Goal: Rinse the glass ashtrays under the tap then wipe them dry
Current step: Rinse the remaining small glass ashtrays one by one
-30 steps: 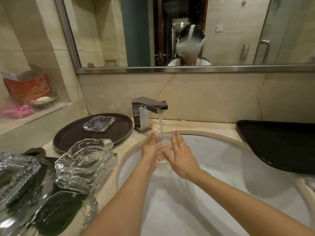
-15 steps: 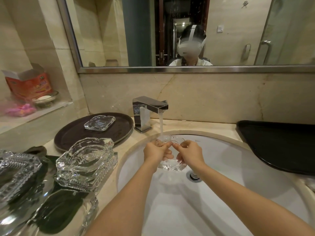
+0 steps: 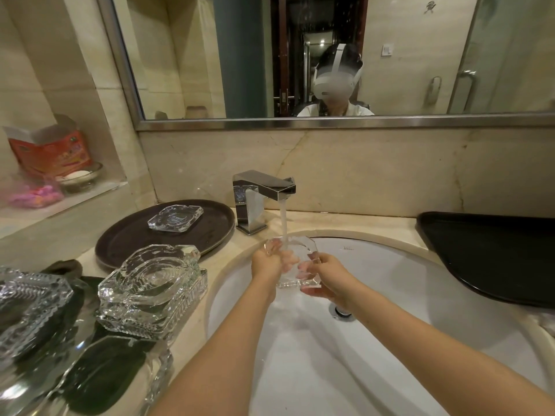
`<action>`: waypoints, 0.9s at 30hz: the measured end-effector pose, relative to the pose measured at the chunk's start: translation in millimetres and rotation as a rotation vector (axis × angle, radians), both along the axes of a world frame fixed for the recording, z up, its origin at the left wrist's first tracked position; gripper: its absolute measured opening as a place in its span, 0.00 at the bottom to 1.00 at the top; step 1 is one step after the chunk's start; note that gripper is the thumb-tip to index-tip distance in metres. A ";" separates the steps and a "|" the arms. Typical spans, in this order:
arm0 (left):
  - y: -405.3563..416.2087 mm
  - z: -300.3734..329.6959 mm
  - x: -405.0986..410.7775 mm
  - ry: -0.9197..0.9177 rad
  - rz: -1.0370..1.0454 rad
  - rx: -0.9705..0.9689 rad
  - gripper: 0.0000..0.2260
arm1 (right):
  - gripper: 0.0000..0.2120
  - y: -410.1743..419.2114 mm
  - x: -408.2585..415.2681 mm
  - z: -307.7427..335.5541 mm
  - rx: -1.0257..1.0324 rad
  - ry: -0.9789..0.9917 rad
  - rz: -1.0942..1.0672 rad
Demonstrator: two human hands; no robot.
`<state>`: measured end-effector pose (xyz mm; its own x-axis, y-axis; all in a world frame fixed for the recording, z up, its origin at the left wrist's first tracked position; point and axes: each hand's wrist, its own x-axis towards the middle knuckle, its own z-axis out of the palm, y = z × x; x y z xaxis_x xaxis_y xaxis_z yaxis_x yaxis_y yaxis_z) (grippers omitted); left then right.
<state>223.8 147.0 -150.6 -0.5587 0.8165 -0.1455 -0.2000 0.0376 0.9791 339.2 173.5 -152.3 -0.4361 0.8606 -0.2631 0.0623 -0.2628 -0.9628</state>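
The ashtray (image 3: 295,259) now stands tilted on edge under the tap (image 3: 262,190), its upper part right in the running stream above the sink (image 3: 390,283). Half a second back it was held lower and flatter below the water, and a second back both hands lay open-palmed against it; since then they have closed on it and lifted it into the flow. The left hand (image 3: 267,265) grips its left side, fingers (image 3: 288,261) curled behind the glass and showing through it. The right hand (image 3: 327,274) holds the right and lower edge, thumb underneath, fingers wrapped round.

From where I stand this looks like the rinse in full swing: turning the piece up lets water run across both faces. Drying has not begun.

On the counter (image 3: 222,259) to the left, a stack of ashtrays (image 3: 153,289) waits beside the sink, and one more (image 3: 175,218) sits on the round dark tray (image 3: 126,238) by the tap. More glass lies nearer the camera; I cannot tell which pieces are already rinsed.
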 end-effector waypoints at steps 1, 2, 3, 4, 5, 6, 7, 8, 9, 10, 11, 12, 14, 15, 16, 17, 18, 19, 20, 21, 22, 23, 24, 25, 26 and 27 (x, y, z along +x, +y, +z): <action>-2.0 1.8 -0.1 -0.039 -0.036 0.014 0.09 | 0.16 0.7 2.5 -1.5 -0.033 0.011 0.012; -2.8 3.0 0.0 -0.064 -0.069 0.021 0.09 | 0.16 1.9 5.4 -2.6 -0.053 0.020 0.012; -3.9 4.4 0.8 -0.069 -0.103 0.022 0.09 | 0.16 3.1 7.8 -4.0 -0.054 0.023 0.002; -3.8 4.6 0.7 -0.048 -0.138 0.011 0.09 | 0.14 3.8 10.7 -4.4 -0.032 0.016 -0.012; -3.9 4.6 1.0 -0.017 -0.175 -0.004 0.10 | 0.13 4.6 12.9 -5.3 0.004 -0.001 -0.025; -3.8 3.3 0.2 0.033 -0.206 -0.030 0.10 | 0.13 5.7 14.4 -6.2 0.037 -0.012 -0.040; -4.6 2.0 0.2 0.093 -0.233 -0.063 0.11 | 0.12 7.9 15.5 -7.4 0.067 -0.025 -0.061; -5.0 -1.1 -0.5 0.166 -0.245 -0.103 0.12 | 0.13 10.0 16.3 -8.1 0.104 -0.049 -0.084; -5.8 -4.5 -0.2 0.245 -0.248 -0.140 0.12 | 0.13 12.6 17.4 -8.7 0.163 -0.091 -0.111; -6.8 -7.3 0.4 0.347 -0.237 -0.178 0.11 | 0.13 14.8 18.6 -8.4 0.245 -0.140 -0.131; -8.3 -9.1 1.6 0.458 -0.217 -0.212 0.09 | 0.13 16.6 19.9 -7.9 0.347 -0.201 -0.134; -10.3 -9.1 3.0 0.571 -0.193 -0.243 0.09 | 0.12 17.3 21.5 -6.3 0.458 -0.273 -0.118; -14.5 -6.4 3.7 0.764 -0.141 -0.276 0.09 | 0.10 14.7 24.6 -1.8 0.667 -0.420 -0.062; -17.1 -3.2 3.0 0.840 -0.129 -0.277 0.09 | 0.09 13.6 26.4 -0.3 0.756 -0.471 -0.042; -19.3 0.8 2.0 0.906 -0.127 -0.274 0.09 | 0.08 12.4 28.7 1.7 0.834 -0.501 -0.030; -21.8 5.4 1.0 0.962 -0.129 -0.260 0.09 | 0.09 10.7 30.8 4.8 0.901 -0.518 -0.020; -25.1 10.4 -0.1 1.012 -0.129 -0.236 0.09 | 0.11 8.4 33.0 8.3 0.975 -0.528 -0.008; -29.0 15.6 -1.3 1.072 -0.127 -0.210 0.10 | 0.14 5.7 35.5 12.3 1.056 -0.538 0.001; -33.2 21.8 -2.6 1.148 -0.114 -0.174 0.12 | 0.17 3.2 38.4 16.2 1.147 -0.545 0.005; -37.8 28.0 -4.1 1.231 -0.102 -0.130 0.14 | 0.19 1.2 41.4 19.8 1.237 -0.547 0.002; -43.0 34.7 -5.6 1.314 -0.105 -0.084 0.16 | 0.21 -0.7 44.5 22.5 1.308 -0.546 0.003; -49.0 41.1 -6.6 1.391 -0.132 -0.053 0.17 | 0.22 -4.7 47.4 25.4 1.355 -0.554 0.005; -54.5 45.1 -7.5 1.472 -0.178 -0.036 0.17 | 0.22 -9.7 50.0 27.4 1.389 -0.570 0.002; -59.8 47.8 -7.6 1.557 -0.219 -0.033 0.18 | 0.22 -15.1 52.2 28.3 1.417 -0.586 -0.006; -64.3 48.7 -7.8 1.631 -0.254 -0.030 0.18 | 0.22 -20.7 54.5 28.8 1.441 -0.588 -0.021; -69.0 49.1 -6.8 1.668 -0.275 -0.030 0.19 | 0.23 -25.1 56.0 27.4 1.454 -0.578 -0.043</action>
